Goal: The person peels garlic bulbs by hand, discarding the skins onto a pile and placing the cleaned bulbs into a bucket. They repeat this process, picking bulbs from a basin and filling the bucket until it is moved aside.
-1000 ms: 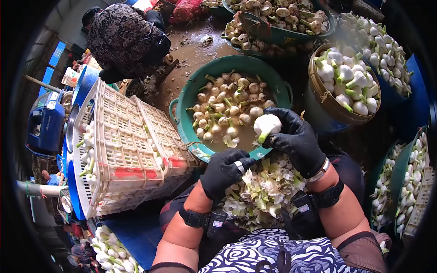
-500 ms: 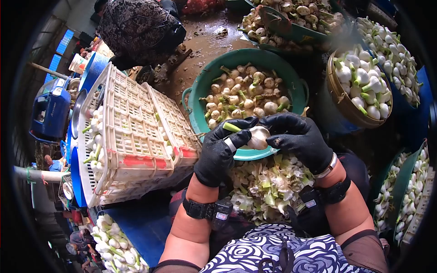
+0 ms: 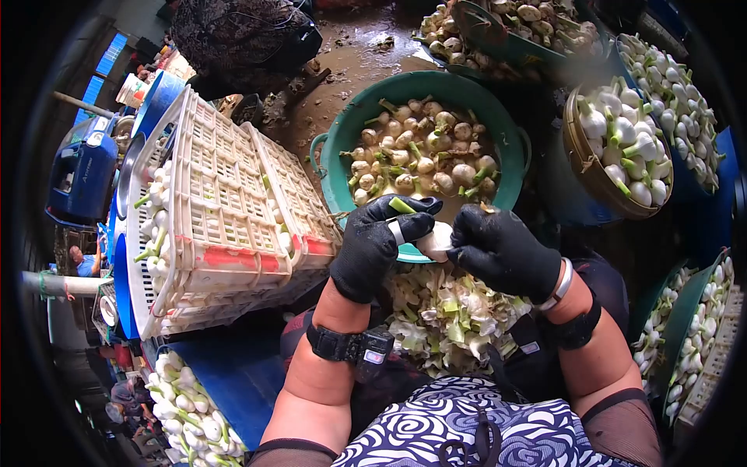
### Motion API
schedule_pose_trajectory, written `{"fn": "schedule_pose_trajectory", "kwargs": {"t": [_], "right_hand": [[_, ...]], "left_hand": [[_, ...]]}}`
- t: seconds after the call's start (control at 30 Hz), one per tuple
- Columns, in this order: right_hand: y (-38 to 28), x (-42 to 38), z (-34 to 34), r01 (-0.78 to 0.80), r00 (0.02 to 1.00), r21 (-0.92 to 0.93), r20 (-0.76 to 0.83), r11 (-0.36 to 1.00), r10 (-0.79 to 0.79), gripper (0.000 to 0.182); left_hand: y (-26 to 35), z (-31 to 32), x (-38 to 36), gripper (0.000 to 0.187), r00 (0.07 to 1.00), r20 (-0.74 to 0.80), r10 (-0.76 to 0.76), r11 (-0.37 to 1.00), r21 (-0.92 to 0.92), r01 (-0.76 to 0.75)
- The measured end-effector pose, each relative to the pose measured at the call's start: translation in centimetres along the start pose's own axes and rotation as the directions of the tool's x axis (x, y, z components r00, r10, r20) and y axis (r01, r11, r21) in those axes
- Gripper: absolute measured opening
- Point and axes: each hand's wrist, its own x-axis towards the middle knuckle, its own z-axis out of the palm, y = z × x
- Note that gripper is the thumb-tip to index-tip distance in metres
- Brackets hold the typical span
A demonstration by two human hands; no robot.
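Note:
My left hand [image 3: 373, 245], in a black glove, is closed around a white garlic bulb [image 3: 437, 241] with a short green stem [image 3: 401, 205]. A white band circles one of its fingers. Beside the bulb, my right hand [image 3: 502, 253], also gloved in black, is curled shut with its fingertips close to the bulb. A small brownish scrap [image 3: 489, 208] shows at the top of that hand; what lies inside its fingers is hidden. Below both hands sits a heap of peeled garlic skins [image 3: 455, 315]. Just beyond them, unpeeled garlic bulbs [image 3: 420, 152] lie in brownish water in a green tub [image 3: 354, 113].
White plastic crates [image 3: 222, 198] holding garlic stand at left. A bucket [image 3: 580, 144] of white bulbs is at right, with more garlic in green containers [image 3: 685, 342]. Another person [image 3: 241, 39] is near the top, on the wet floor [image 3: 354, 47]. A blue machine [image 3: 82, 171] stands far left.
My right hand has gone from spread fingers on the bulb to a closed curl beside it. The left hand still holds the bulb. The camera view has shifted slightly.

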Motion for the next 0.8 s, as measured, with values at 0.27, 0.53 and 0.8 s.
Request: {"fn": "schedule_pose_trajectory", "kwargs": {"t": [0.27, 0.53, 0.8], "right_hand": [[0.7, -3.5, 4.9, -0.079, 0.774, -0.376, 0.56, 0.923, 0.294, 0.018], [0.6, -0.9, 0.3, -0.08, 0.877, 0.649, -0.315, 0.757, 0.363, 0.017], [1.5, -0.1, 1.0, -0.259, 0.799, 0.762, -0.176, 0.594, 0.575, 0.017]], "left_hand": [[-3.2, -2.9, 1.5, 0.039, 0.984, -0.099, 0.148, 0.989, 0.033, -0.146], [-2.1, 0.1, 1.3, 0.025, 0.963, -0.06, 0.264, 0.962, -0.057, -0.267], [-2.4, 2.3, 1.5, 0.016, 0.993, -0.077, 0.085, 0.96, -0.261, -0.102]]}}
